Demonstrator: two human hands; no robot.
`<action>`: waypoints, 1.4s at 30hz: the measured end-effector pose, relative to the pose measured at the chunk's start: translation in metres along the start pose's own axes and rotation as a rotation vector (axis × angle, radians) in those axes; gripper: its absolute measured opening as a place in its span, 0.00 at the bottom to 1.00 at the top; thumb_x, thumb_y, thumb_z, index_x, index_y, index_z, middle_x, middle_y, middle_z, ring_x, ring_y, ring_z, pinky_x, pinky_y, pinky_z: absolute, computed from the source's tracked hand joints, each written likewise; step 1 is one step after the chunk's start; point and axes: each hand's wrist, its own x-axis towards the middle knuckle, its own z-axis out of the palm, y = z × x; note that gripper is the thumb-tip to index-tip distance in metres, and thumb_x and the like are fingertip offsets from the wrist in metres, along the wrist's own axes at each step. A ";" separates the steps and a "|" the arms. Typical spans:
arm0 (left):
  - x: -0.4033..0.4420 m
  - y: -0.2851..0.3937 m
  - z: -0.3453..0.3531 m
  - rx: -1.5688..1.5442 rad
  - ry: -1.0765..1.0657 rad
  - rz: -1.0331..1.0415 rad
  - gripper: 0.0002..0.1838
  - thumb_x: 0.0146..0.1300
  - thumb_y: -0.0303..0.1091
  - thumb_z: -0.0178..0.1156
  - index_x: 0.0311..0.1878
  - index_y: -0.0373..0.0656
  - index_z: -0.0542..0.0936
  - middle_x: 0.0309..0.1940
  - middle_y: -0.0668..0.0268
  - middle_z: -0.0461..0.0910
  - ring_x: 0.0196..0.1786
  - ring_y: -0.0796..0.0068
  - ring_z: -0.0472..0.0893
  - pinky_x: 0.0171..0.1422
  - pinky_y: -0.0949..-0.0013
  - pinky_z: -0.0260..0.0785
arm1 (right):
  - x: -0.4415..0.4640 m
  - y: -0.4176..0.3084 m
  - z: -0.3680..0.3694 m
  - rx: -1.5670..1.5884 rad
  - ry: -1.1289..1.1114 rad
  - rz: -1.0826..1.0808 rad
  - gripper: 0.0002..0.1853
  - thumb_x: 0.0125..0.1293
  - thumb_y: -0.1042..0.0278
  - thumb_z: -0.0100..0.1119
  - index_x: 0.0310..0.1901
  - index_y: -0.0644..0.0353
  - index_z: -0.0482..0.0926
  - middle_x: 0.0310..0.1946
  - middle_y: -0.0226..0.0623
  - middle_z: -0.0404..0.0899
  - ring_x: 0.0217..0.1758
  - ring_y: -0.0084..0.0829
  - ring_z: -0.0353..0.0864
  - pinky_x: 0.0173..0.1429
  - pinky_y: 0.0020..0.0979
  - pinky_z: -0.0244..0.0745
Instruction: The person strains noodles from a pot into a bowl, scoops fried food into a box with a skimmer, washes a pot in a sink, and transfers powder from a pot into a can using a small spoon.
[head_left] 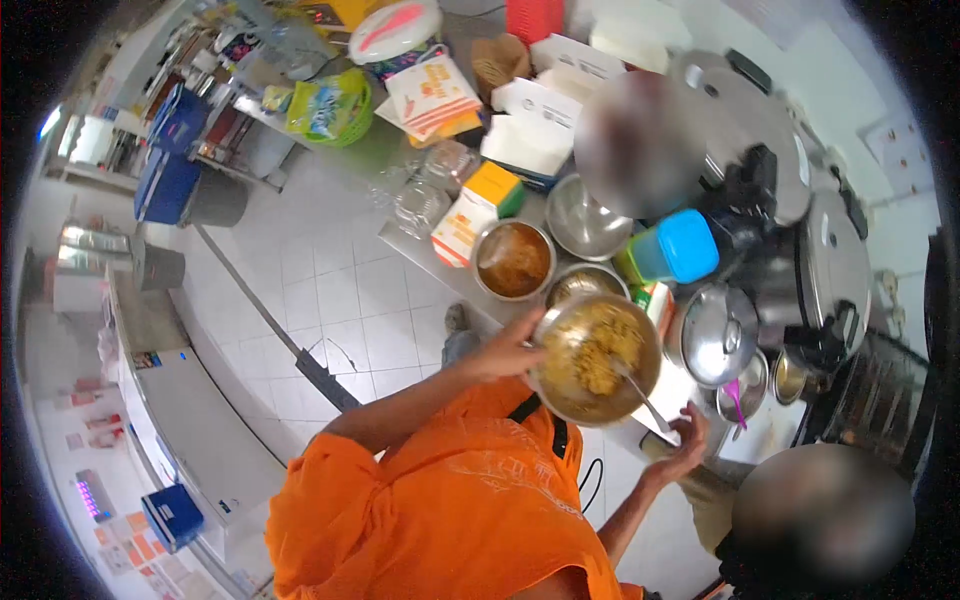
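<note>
My left hand (512, 346) grips the rim of a steel mixing bowl (560, 395), its fingers closed at the bowl's left side. Inside lies a crumbly yellow-brown food mixture (602, 350). A metal spoon (645, 395) rests in it, its handle leaning out over the lower right rim. My right hand (684, 446) is just beyond the handle's end, fingers apart and apparently holding nothing. Behind the bowl are a steel bowl of orange-brown food (513, 260) and another steel bowl (586, 283), partly hidden.
On the counter stand an empty-looking steel bowl (588, 215), a blue-lidded container (687, 246), a lidded pot (718, 335), a purple spoon (736, 402) and large cookers (835, 265). Cardboard boxes (478, 215) and clear plastic tubs (422, 205) sit farther left. Another person (710, 505) is close at lower right.
</note>
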 end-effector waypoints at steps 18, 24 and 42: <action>-0.233 -0.060 -0.544 -0.356 1.286 0.253 0.25 0.67 0.25 0.52 0.65 0.35 0.57 0.46 0.50 0.78 0.40 0.59 0.86 0.36 0.60 0.87 | -0.089 -0.118 0.815 0.716 -1.032 0.743 0.31 0.73 0.39 0.48 0.68 0.48 0.60 0.65 0.40 0.68 0.60 0.41 0.76 0.59 0.49 0.76; -0.210 -0.063 -0.578 -0.604 1.148 0.196 0.15 0.66 0.23 0.53 0.52 0.42 0.62 0.46 0.49 0.78 0.38 0.59 0.86 0.34 0.60 0.87 | -0.101 -0.138 0.902 0.616 -0.890 0.691 0.36 0.70 0.28 0.39 0.71 0.43 0.58 0.66 0.36 0.70 0.67 0.44 0.72 0.65 0.63 0.66; -0.011 -0.040 -0.653 -0.589 0.906 0.335 0.19 0.66 0.26 0.57 0.53 0.41 0.58 0.51 0.48 0.73 0.46 0.56 0.84 0.41 0.58 0.86 | -0.013 -0.198 0.847 0.012 -0.807 -0.534 0.35 0.58 0.49 0.71 0.63 0.59 0.74 0.57 0.45 0.79 0.62 0.39 0.77 0.62 0.40 0.72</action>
